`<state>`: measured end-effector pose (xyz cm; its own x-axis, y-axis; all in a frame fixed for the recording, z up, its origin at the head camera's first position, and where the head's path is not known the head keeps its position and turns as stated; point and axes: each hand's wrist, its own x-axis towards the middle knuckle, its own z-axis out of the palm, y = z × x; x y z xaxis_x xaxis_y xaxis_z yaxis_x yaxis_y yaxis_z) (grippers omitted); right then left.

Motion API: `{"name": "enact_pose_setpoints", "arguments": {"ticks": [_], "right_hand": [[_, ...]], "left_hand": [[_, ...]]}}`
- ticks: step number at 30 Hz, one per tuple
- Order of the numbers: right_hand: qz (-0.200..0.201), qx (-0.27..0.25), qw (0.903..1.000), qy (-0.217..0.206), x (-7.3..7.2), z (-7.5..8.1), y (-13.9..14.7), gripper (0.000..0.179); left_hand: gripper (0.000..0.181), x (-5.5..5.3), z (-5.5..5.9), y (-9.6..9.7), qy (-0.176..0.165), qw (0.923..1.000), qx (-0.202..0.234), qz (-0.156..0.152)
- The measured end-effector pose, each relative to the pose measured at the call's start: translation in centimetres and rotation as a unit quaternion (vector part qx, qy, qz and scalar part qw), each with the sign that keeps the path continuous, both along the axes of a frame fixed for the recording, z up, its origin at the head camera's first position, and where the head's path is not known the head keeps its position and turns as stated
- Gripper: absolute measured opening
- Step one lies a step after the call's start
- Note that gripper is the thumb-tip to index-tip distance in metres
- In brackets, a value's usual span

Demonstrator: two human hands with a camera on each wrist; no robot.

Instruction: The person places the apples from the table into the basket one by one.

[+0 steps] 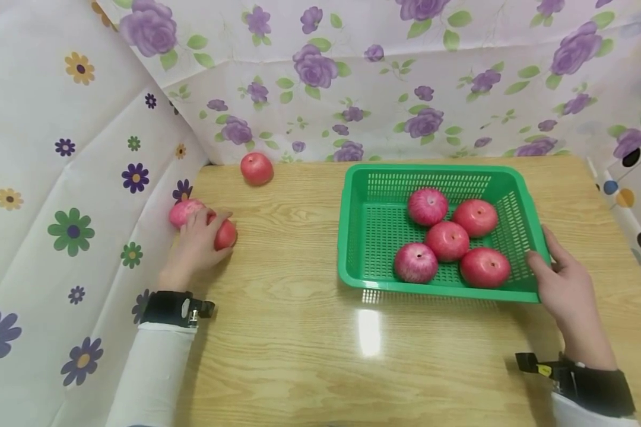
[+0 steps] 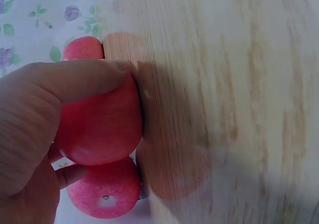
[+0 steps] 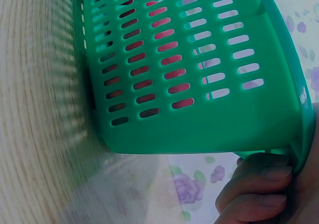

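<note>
At the left side of the table, my left hand (image 1: 194,246) grips a red apple (image 1: 225,234), its thumb lying across the apple in the left wrist view. A pinker apple (image 1: 186,212) sits beside it against the flowered cloth, partly behind the fingers. A third apple (image 1: 257,169) stands by the back edge. My right hand (image 1: 571,290) holds the right end of a green plastic basket (image 1: 432,169), thumb over the rim and fingers (image 3: 254,186) curled outside. Several red apples (image 1: 447,241) lie in the right half of the basket.
Wood-grain tabletop (image 1: 288,332) stretches between the left hand and the basket. A white cloth with purple roses (image 1: 315,65) hangs along the back. Another flowered cloth (image 1: 72,231) borders the left side, and a dotted cloth (image 1: 632,196) the right.
</note>
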<state>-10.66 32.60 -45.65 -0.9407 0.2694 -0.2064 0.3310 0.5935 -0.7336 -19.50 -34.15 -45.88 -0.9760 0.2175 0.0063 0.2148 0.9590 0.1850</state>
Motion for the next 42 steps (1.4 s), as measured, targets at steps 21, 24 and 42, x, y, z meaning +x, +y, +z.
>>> {"name": "enact_pose_setpoints", "arguments": {"ticks": [21,24,42], "right_hand": [[-0.004,-0.004,1.0,0.002,0.1,-0.1,0.0,0.061],[-0.003,-0.006,1.0,0.003,0.1,-0.1,0.0,0.061],[-0.002,-0.008,1.0,0.001,0.1,0.0,0.0,0.061]], "left_hand": [[0.077,0.0,-0.2,0.7,-0.052,0.9966,0.063,0.01],[0.076,0.1,-0.1,0.8,-0.055,0.9967,0.058,0.008],[0.077,-0.3,0.7,3.3,-0.031,0.9971,0.067,-0.02]]}}
